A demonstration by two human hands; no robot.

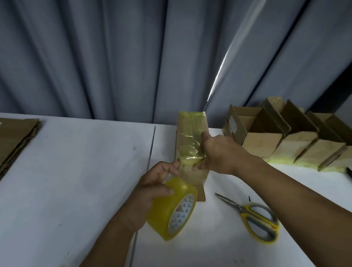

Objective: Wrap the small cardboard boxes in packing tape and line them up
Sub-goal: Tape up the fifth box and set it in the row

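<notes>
Your right hand (220, 153) grips the small brown cardboard box (188, 132) by its side, holding it up over the white table (70, 182). Your left hand (154, 187) curls round the roll of yellowish clear packing tape (172, 215) just below it. The box's upper part is glossy with tape and its lower end is bare, so this wrap looks about half done. At the right, a row of open-flapped cardboard boxes (292, 139) stands lined up. Flattened brown cardboard (7, 145) at the left suggests more remain. Yellow-handled scissors (253, 215) lie near.
</notes>
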